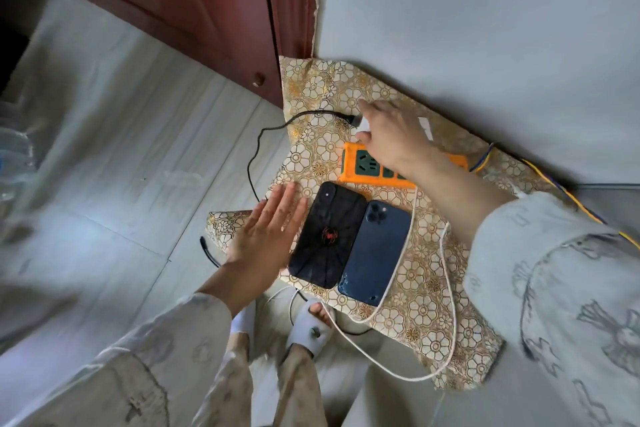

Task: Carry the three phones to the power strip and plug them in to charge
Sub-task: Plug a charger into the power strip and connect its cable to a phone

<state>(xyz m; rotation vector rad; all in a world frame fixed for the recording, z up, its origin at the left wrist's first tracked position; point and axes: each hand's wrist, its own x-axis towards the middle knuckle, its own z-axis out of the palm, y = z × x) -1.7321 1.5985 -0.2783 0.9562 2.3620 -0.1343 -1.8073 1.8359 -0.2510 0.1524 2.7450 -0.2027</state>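
Two phones lie face down, side by side, on the floral cloth (429, 315): a black phone (325, 236) with a red spider on its case and a dark blue phone (375, 253) to its right. My left hand (266, 229) lies flat with straight fingers beside the black phone's left edge. Behind the phones sits the orange power strip (360, 165). Over its left end my right hand (391, 135) grips a white charger plug (363, 125) with a black cable (270, 135) attached. A white cable (446, 288) runs from the blue phone's bottom end. Only two phones are visible.
The cloth covers a low surface set against a grey wall (485, 28). A dark red wooden cabinet (214, 3) stands at the back left. Pale floor tiles (121, 149) spread to the left. My slippered feet (308, 326) stand at the surface's near edge, among loose cables.
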